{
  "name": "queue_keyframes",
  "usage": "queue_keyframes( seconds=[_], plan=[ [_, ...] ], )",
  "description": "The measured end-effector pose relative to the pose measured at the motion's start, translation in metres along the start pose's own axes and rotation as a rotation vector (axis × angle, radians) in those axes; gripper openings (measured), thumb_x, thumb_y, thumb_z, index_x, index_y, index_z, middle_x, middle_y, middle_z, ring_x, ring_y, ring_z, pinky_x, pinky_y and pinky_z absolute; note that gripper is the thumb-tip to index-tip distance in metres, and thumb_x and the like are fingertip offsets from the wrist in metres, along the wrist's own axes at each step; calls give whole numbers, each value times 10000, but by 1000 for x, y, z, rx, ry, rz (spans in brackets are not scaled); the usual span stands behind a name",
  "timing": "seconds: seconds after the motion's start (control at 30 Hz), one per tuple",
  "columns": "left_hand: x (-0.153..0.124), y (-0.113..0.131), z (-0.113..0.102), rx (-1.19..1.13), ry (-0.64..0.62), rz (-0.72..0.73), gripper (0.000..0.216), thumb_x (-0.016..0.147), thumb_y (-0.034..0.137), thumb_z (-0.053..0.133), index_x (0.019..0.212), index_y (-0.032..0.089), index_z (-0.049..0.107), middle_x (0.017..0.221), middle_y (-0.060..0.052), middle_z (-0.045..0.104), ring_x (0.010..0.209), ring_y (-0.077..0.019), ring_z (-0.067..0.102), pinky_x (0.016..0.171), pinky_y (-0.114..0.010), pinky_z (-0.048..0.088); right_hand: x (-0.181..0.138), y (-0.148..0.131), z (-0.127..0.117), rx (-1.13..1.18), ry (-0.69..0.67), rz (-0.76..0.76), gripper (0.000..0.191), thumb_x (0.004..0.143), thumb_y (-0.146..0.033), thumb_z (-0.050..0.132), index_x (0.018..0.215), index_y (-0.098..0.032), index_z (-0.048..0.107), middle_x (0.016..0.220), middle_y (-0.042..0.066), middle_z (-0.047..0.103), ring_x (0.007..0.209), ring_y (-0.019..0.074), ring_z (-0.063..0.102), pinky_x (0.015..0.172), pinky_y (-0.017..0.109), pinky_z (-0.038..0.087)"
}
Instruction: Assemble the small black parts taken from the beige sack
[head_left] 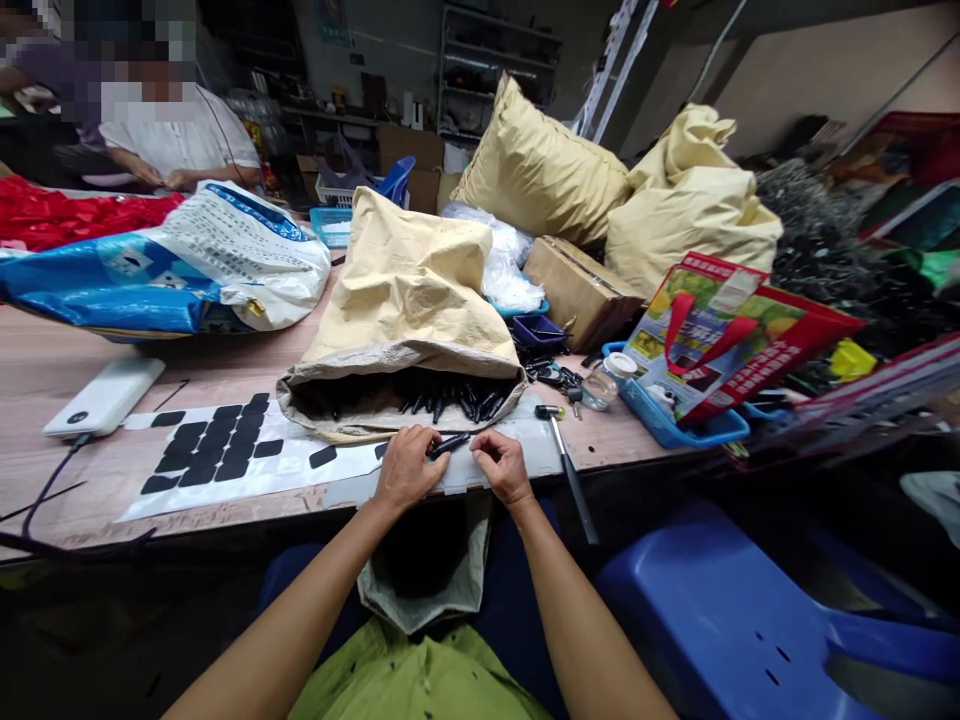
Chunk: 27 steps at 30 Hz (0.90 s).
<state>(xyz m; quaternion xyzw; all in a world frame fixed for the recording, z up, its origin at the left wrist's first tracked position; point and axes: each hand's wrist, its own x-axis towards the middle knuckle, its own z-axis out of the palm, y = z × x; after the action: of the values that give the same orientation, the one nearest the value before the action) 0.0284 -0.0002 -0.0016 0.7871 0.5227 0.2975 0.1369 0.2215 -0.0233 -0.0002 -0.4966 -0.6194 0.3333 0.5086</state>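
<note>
My left hand (410,465) is closed around a slim black pen-like piece (450,446), whose tip points right. Just to the right of that tip, my right hand (502,466) has its thumb and fingertips pinched together; anything between them is too small to make out. Behind both hands lies a beige sack (409,290) with its mouth toward me, and several similar black pieces (450,396) show inside. Under my hands is a pale grey board (540,450) at the table edge. Below it, a second open sack (480,585) hangs at my lap, its inside dark.
A white sheet with black rounded patches (214,445) lies left, near a white power bank (105,398). A small hammer (566,465) overhangs the edge at right, by a blue basket (675,425). A blue chair (720,600) stands right. Across the table sits another person (180,140).
</note>
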Motion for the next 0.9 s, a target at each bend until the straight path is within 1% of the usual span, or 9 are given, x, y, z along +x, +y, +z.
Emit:
queue_keyframes(
  seconds=[0.17, 0.3, 0.37, 0.4, 0.5, 0.57, 0.63, 0.8, 0.9],
  plan=[
    [2, -3, 0, -47, -14, 7, 171, 790, 289, 727, 924, 219, 647, 822, -7, 644, 841, -216, 560, 834, -353, 426, -5, -6, -3, -124, 101, -77, 114, 793, -255, 563, 834, -189, 647, 738, 10, 604, 651, 155, 532, 606, 266, 439],
    [2, -4, 0, -41, -39, 7, 203, 821, 387, 743, 926, 227, 674, 858, -12, 651, 856, -216, 550, 839, -357, 416, -7, -11, -39, -554, 436, -115, 270, 799, -212, 536, 1019, -180, 689, 977, 88, 647, 947, 240, 584, 833, 364, 493],
    [3, -5, 1, -47, -50, -2, 202, 831, 403, 743, 919, 231, 683, 873, -13, 656, 877, -216, 553, 846, -356, 411, -9, -14, -65, -814, 603, 45, 309, 793, -205, 530, 1042, -172, 711, 1047, 119, 634, 1026, 277, 564, 934, 428, 457],
    [3, -5, 1, -51, -54, -10, 194, 831, 397, 746, 914, 232, 685, 884, -13, 661, 891, -217, 555, 853, -356, 408, -11, -15, -77, -930, 620, 161, 323, 782, -217, 551, 1053, -179, 723, 1063, 128, 624, 1038, 296, 557, 939, 446, 448],
    [3, -4, 0, -62, -69, -33, 164, 820, 354, 754, 910, 235, 685, 912, -13, 673, 921, -218, 561, 866, -356, 400, -19, -15, -98, -1106, 441, 487, 372, 814, -320, 593, 1148, -215, 719, 1078, 136, 609, 1024, 320, 573, 858, 436, 469],
    [4, -3, -1, -64, -85, -43, 156, 814, 337, 753, 911, 237, 684, 918, -14, 674, 932, -220, 564, 863, -357, 398, -25, -11, -103, -1098, 305, 602, 418, 867, -412, 564, 1217, -221, 692, 1095, 144, 605, 944, 300, 607, 783, 409, 481],
    [4, -1, -4, -64, -100, -48, 154, 809, 328, 753, 911, 238, 681, 924, -15, 674, 941, -223, 566, 859, -358, 399, -29, -3, -104, -1051, 273, 601, 451, 893, -447, 538, 1245, -201, 675, 1107, 157, 611, 872, 271, 627, 745, 384, 482],
    [5, 0, -6, -74, -110, -66, 161, 797, 294, 752, 911, 235, 655, 944, -16, 677, 953, -226, 573, 866, -357, 405, -33, 8, -114, -762, 380, 517, 292, 795, -344, 587, 953, -133, 714, 849, 116, 680, 775, 248, 628, 729, 350, 484],
    [5, 0, -6, -82, -111, -69, 175, 799, 289, 750, 932, 237, 650, 952, -10, 676, 957, -224, 572, 868, -356, 405, -39, -8, -105, -624, 552, 381, 306, 764, -380, 625, 969, -154, 654, 839, 79, 678, 724, 216, 600, 697, 325, 483]
  ],
)
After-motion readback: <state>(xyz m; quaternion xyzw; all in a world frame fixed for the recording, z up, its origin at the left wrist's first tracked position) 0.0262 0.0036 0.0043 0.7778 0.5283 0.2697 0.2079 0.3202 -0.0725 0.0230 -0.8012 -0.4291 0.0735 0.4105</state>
